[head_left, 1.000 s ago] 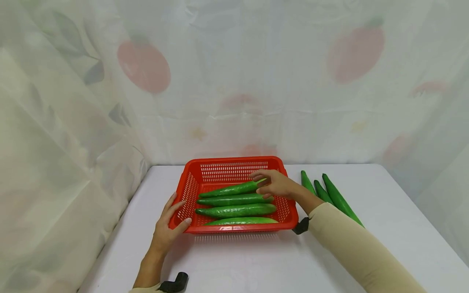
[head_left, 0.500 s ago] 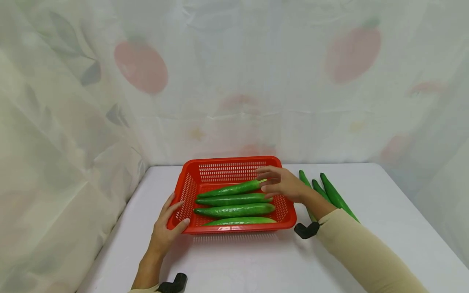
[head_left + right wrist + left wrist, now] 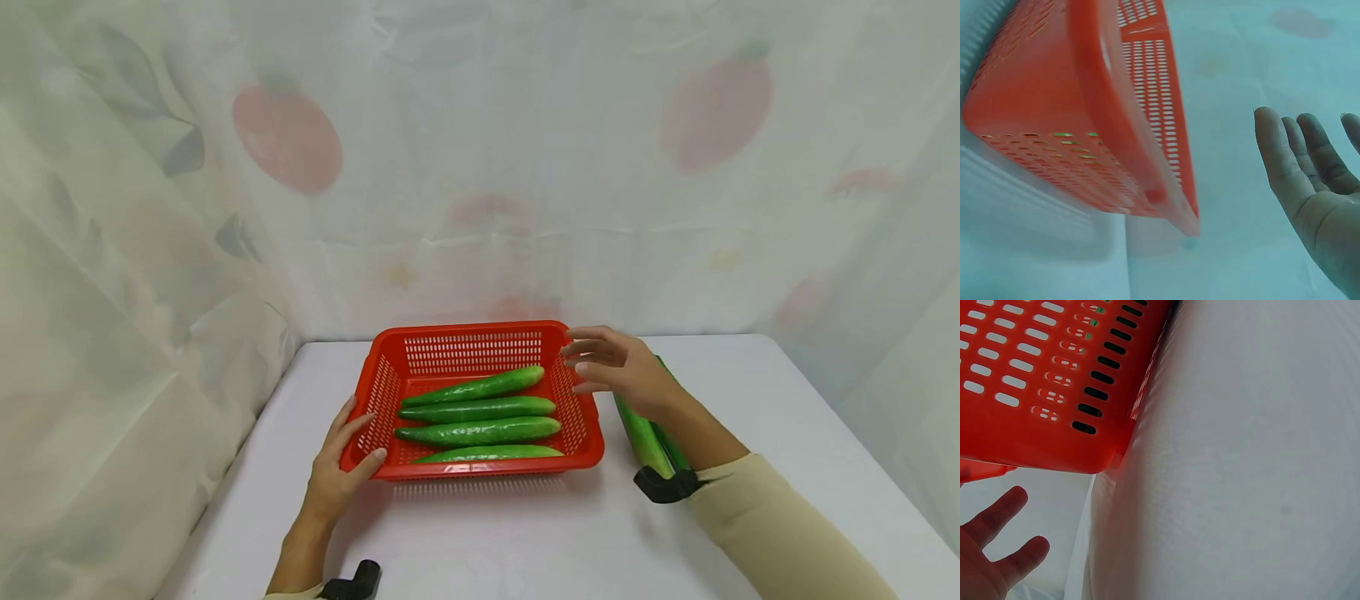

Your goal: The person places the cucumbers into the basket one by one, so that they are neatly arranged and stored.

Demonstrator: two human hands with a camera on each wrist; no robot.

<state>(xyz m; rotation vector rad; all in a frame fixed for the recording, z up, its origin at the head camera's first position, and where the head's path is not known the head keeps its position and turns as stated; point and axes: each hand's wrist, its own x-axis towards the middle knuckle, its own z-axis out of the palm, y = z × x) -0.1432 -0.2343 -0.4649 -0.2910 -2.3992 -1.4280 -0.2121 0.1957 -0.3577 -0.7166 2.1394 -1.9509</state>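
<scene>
A red plastic basket (image 3: 471, 468) with slotted walls stands on the table, with several long green cucumbers (image 3: 480, 431) lying crosswise in it. My left hand (image 3: 333, 475) is at the basket's left front corner, thumb and fingers spread along the rim. Two of its fingers (image 3: 996, 515) show straight in the left wrist view. Over the basket's right rim hangs my right hand (image 3: 626, 371), fingers loosely extended and holding nothing. In the right wrist view its palm and fingers (image 3: 1275, 144) appear apart from the basket wall.
More cucumbers (image 3: 647, 437) lie on the white table (image 3: 495, 542) to the right of the basket, partly hidden by my right hand and forearm. A pale printed curtain (image 3: 480, 167) hangs behind the table and along its sides.
My right hand has moved right, from above the cucumbers inside the basket to over its right rim, uncovering their right ends. The left hand keeps its place at the corner.
</scene>
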